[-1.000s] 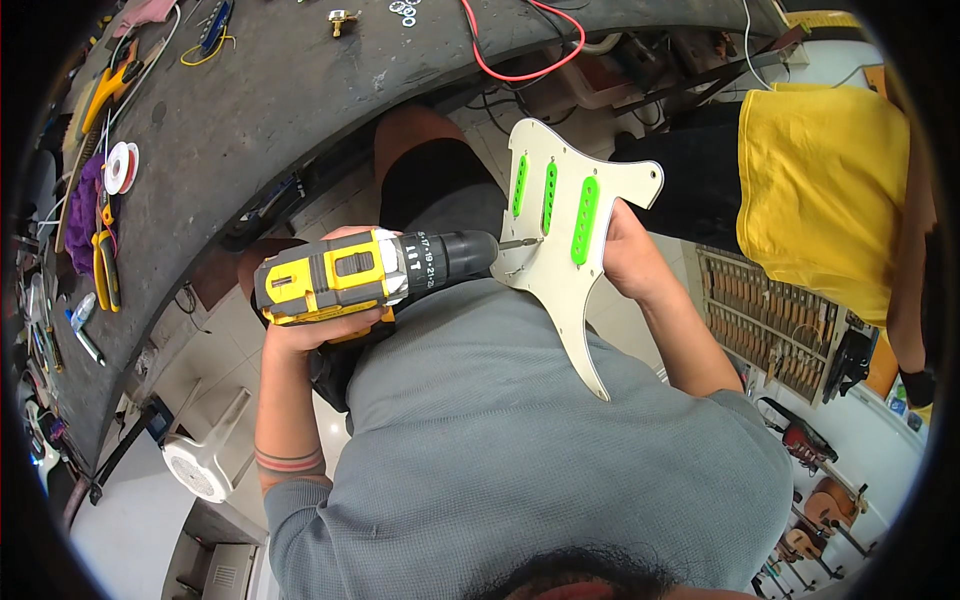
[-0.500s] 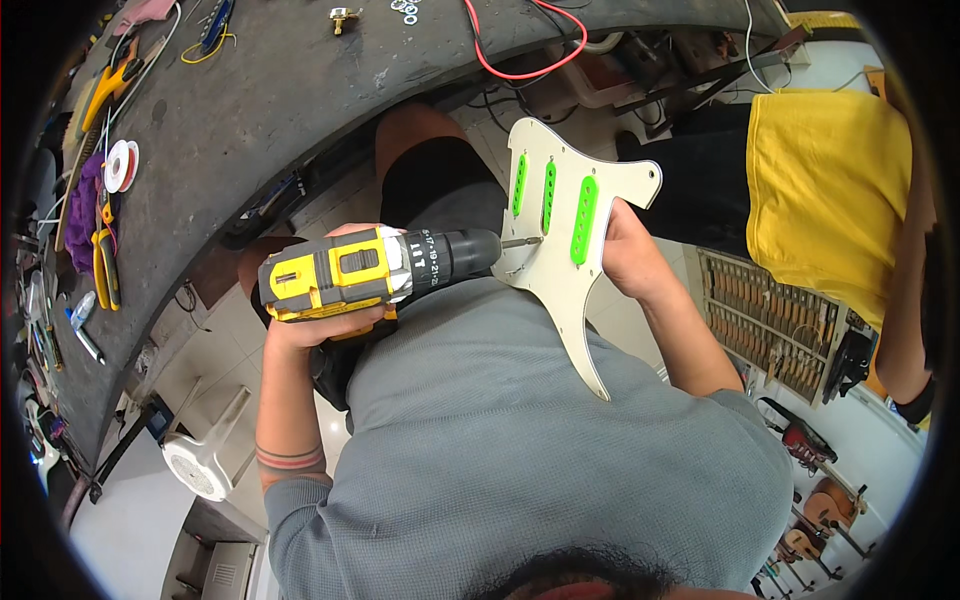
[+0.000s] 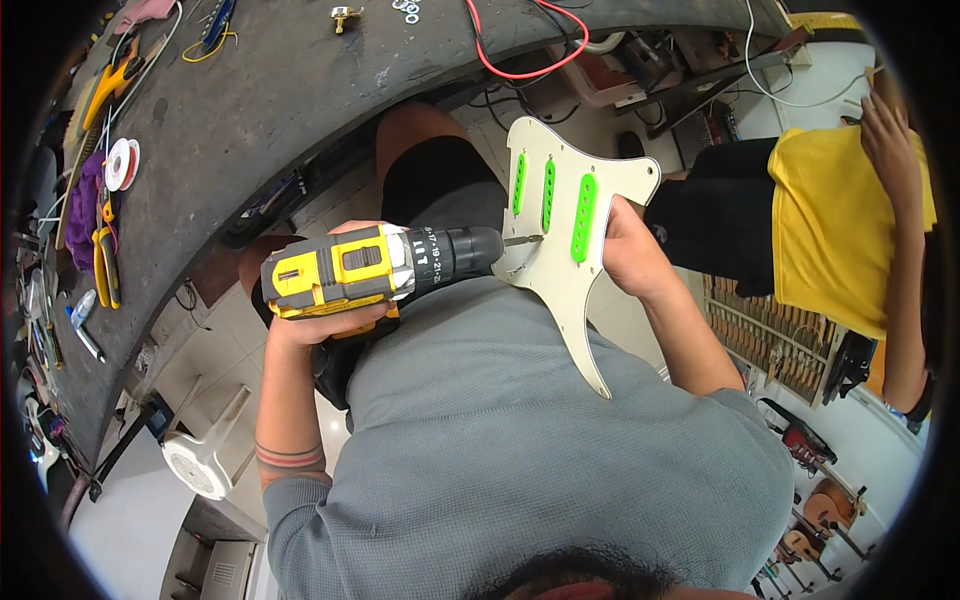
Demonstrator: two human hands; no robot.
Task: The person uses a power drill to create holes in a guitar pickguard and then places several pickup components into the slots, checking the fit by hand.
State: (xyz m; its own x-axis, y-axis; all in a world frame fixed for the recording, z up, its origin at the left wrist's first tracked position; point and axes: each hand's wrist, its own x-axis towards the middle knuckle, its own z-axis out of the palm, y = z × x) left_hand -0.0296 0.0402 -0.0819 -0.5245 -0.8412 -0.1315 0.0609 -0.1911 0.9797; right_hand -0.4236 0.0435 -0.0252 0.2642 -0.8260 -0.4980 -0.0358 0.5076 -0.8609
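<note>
Over the lap, cream pickguard (image 3: 560, 260) with green pickups, hands clamped on pickguard and drill (image 3: 380, 268)

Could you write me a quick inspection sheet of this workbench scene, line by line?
Surface: dark curved workbench, scuffed.
Job's things: yellow cordless drill, bit against a cream pickguard with three green pickups.
Clutter: pliers, solder spool, washers.
Hands: left hand grips the drill; right hand holds the pickguard's edge.
Cables: red wire looping over the bench.
Surroundings: another person in a yellow shirt; guitars at lower right.
</note>
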